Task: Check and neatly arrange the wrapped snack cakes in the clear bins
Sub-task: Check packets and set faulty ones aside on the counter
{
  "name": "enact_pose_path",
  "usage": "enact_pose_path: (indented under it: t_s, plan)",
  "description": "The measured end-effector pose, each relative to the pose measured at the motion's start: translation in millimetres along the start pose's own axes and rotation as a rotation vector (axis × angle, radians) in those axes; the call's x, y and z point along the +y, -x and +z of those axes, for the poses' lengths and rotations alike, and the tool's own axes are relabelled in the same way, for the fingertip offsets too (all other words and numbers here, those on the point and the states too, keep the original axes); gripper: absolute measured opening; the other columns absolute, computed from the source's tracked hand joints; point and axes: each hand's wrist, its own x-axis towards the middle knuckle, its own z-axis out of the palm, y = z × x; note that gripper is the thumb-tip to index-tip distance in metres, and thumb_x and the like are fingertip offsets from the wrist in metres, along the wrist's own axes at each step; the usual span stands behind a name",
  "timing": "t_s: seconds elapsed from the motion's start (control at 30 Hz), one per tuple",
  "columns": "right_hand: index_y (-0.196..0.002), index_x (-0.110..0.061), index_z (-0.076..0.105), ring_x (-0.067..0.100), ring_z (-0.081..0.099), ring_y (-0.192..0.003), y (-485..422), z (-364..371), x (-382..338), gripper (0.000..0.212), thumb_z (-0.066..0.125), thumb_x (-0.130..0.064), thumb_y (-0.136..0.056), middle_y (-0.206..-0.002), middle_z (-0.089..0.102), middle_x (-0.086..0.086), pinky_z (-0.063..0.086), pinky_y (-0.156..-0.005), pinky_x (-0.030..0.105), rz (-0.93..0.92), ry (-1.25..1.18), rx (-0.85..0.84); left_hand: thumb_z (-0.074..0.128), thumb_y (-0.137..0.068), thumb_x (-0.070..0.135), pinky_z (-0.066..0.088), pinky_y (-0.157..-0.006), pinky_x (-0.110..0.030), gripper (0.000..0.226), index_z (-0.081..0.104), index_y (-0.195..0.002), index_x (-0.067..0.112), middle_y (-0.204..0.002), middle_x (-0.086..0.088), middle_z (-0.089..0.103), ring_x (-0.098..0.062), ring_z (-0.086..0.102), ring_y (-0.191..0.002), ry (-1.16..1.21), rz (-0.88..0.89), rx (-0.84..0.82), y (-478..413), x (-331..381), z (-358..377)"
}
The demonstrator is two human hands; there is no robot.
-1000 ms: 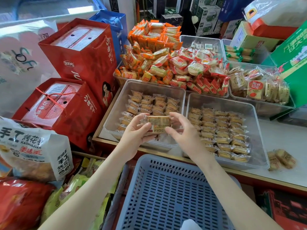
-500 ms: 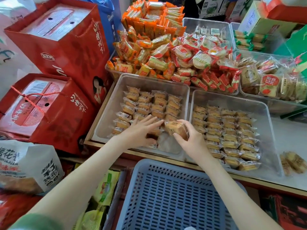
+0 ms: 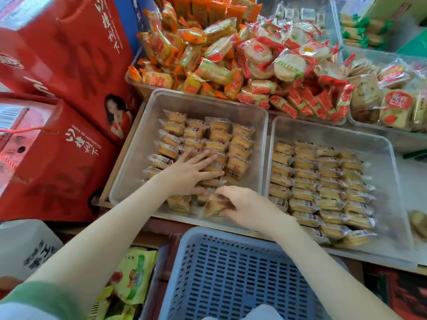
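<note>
The cake (image 3: 216,205) I am setting down sits at the near edge of the left bin (image 3: 203,100), pinched in my right hand (image 3: 248,207), whose fingers close around its wrapper. My left hand (image 3: 191,173) lies flat and spread, gripping nothing, pressing on the rows of cakes (image 3: 203,144) beside it. I judge these light and soft: the film looks slick and crinkly, the sponge easily dented, so I would take each by its long sides, not by the sealed ends. The rows fill the middle of this bin; bare floor shows along the left wall and far end, so there is room to slide things over. The right bin (image 3: 332,132) is packed in tidy columns (image 3: 323,181). A blue basket (image 3: 233,276) crowds the worktop edge just under my wrists, limiting how low I can come in.
</note>
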Motion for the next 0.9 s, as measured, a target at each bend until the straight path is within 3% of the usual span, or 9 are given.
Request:
enact_pose_path:
  t_s: [0.13, 0.23, 0.3, 0.37, 0.6, 0.77, 0.9]
  plan:
    - [-0.119, -0.013, 0.042, 0.023, 0.05, -0.109, -30.0, 14.0, -10.0, 0.034, 0.061, -0.011, -0.09, -0.123, 0.047, 0.004, 0.042, -0.075, 0.032, 0.031, 0.088, -0.008, 0.006, -0.093, 0.065, -0.021, -0.114, -0.045, 0.061, -0.001, -0.15, 0.047, -0.157, 0.005, -0.02, -0.017, -0.026, -0.143, 0.061, 0.008, 0.058, 1.1, -4.6, 7.8]
    - [-0.116, -0.01, 0.037, 0.024, 0.041, -0.109, -39.6, 27.4, -13.8, 0.043, 0.067, -0.011, -0.086, -0.121, 0.039, 0.007, 0.034, -0.068, 0.029, 0.06, 0.135, 0.07, -0.013, -0.081, 0.065, -0.022, -0.115, -0.041, 0.071, -0.004, -0.149, 0.047, -0.157, 0.007, -0.022, -0.014, -0.026, -0.144, 0.175, -0.026, 0.058, 1.5, -3.1, 7.8]
    - [-0.119, -0.011, 0.034, 0.024, 0.036, -0.108, -42.0, 34.5, -13.6, 0.054, 0.072, -0.018, -0.082, -0.121, 0.034, 0.006, 0.035, -0.07, 0.029, 0.092, 0.219, 0.099, -0.01, -0.08, 0.071, -0.023, -0.115, -0.039, 0.071, -0.013, -0.147, 0.046, -0.154, 0.008, -0.029, -0.013, -0.028, -0.144, 0.24, -0.052, 0.051, 5.1, -3.7, 9.1]
    - [-0.124, -0.011, 0.032, 0.024, 0.033, -0.111, -44.7, 38.5, -11.3, 0.065, 0.075, -0.025, -0.078, -0.123, 0.032, 0.006, 0.04, -0.081, 0.031, 0.137, 0.241, 0.1, 0.003, -0.08, 0.081, -0.023, -0.115, -0.039, 0.075, -0.018, -0.144, 0.047, -0.15, 0.009, -0.034, -0.012, -0.032, -0.141, 0.269, -0.057, 0.02, 11.6, -5.0, 9.3]
    - [-0.14, -0.011, 0.029, 0.024, 0.028, -0.128, -43.9, 25.2, -6.9, 0.075, 0.074, -0.024, -0.082, -0.138, 0.031, 0.008, 0.038, -0.101, 0.038, 0.08, 0.068, -0.066, 0.033, -0.081, 0.082, -0.024, -0.114, -0.048, 0.095, -0.032, -0.137, 0.041, -0.143, 0.004, -0.046, -0.018, -0.04, -0.136, 0.2, -0.094, -0.109, 13.2, 0.2, 7.8]
    - [-0.143, -0.012, 0.029, 0.025, 0.033, -0.121, -38.9, 26.8, -7.1, 0.082, 0.072, -0.043, -0.08, -0.137, 0.034, 0.007, 0.036, -0.097, 0.036, 0.079, 0.289, 0.03, 0.042, -0.08, 0.081, -0.021, -0.114, -0.05, 0.106, -0.033, -0.139, 0.037, -0.145, -0.001, -0.045, -0.023, -0.04, -0.137, 0.16, -0.094, -0.123, 11.6, 2.5, 6.4]
    - [-0.137, -0.013, 0.03, 0.024, 0.034, -0.119, -42.4, 37.2, -10.9, 0.084, 0.074, -0.05, -0.075, -0.131, 0.035, 0.006, 0.037, -0.097, 0.035, 0.176, 0.27, 0.109, 0.047, -0.08, 0.078, -0.021, -0.112, -0.05, 0.107, -0.031, -0.141, 0.036, -0.145, -0.001, -0.044, -0.022, -0.041, -0.133, 0.139, -0.082, -0.116, 12.9, 0.1, 7.1]
